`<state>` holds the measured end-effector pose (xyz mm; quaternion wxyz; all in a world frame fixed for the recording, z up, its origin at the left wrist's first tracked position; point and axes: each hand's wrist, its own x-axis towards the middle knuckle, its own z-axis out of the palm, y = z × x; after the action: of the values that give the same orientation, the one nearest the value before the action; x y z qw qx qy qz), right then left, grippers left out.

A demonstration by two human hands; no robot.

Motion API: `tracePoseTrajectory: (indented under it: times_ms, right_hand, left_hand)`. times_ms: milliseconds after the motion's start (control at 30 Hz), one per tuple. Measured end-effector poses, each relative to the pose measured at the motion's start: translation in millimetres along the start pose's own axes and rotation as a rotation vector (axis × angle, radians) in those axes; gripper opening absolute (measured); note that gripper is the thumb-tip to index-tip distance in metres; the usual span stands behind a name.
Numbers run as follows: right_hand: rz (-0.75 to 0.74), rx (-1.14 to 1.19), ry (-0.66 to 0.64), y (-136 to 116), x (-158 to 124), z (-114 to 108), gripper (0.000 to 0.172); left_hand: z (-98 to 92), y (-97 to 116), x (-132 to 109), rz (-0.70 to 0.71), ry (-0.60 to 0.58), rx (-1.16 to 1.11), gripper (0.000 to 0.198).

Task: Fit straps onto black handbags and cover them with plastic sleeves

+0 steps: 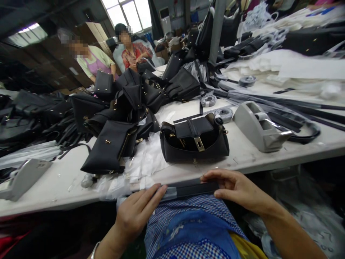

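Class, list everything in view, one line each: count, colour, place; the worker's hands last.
black leather handbag with gold clasp: one, black, table front
pile of black leather handbags: many, black, table left-centre
grey plastic tape dispensers: two, grey, right and far left
grey tape rolls: three, grey, behind handbag
white table: one, white, underneath
co-workers: two, far end
black leather strap: one, black, over lap
left hand: fingers on strap's wrapped end
right hand: grips strap

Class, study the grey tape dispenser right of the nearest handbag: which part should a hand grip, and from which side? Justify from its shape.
Grip the tape dispenser around its mid body, coming from above, pinching the two flat side walls. It sits upright on its base with the top free; I'd avoid the shiny cutter at its near end.
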<state>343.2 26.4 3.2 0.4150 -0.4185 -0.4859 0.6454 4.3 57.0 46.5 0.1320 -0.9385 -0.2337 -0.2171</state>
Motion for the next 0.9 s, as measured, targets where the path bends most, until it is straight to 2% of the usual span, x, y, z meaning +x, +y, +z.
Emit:
tracePoseTrajectory:
  times_ms: [133, 467, 533, 600, 667, 767, 833, 900]
  right_hand:
    - [-0.032, -0.152, 0.088, -3.2, -1.8, -1.1, 0.029]
    - [-0.125, -0.218, 0.210, -2.9, -7.5, -3.9, 0.030]
    - [-0.143, -0.200, 0.231, -1.8, -7.3, -3.6, 0.026]
    - [-0.180, -0.191, 0.270, -3.1, -6.3, -2.3, 0.019]
    - [-0.228, -0.202, 0.331, -9.1, -4.4, -0.3, 0.014]
    - [-0.282, -0.243, 0.427, -27.2, -0.1, 3.7, 0.017]
    - [-0.305, -0.283, 0.473, -42.0, 3.1, 6.4, 0.019]
    - [-0.325, -0.337, 0.496, -54.9, 5.9, 8.8, 0.019]
  left_hand:
    - [0.8, 0.9, 4.5, -0.035, 0.004, -0.049, 0.036]
    - [0.0, 3.7, 15.2, 0.024, 0.021, -0.125, 0.039]
    - [5.6, 4.7, 14.2, -0.011, 0.024, -0.178, 0.039]
    - [11.5, 6.7, 15.6, -0.120, -0.001, -0.295, 0.040]
    - [13.9, 10.1, 23.4, -0.295, -0.108, -0.503, 0.037]
    - [5.8, 18.3, 50.1, -0.541, -0.440, -0.948, 0.031]
    - [-3.1, 25.9, 72.6, -0.609, -0.651, -1.263, 0.032]
    - [-7.8, 33.9, 93.0, -0.635, -0.733, -1.521, 0.037]
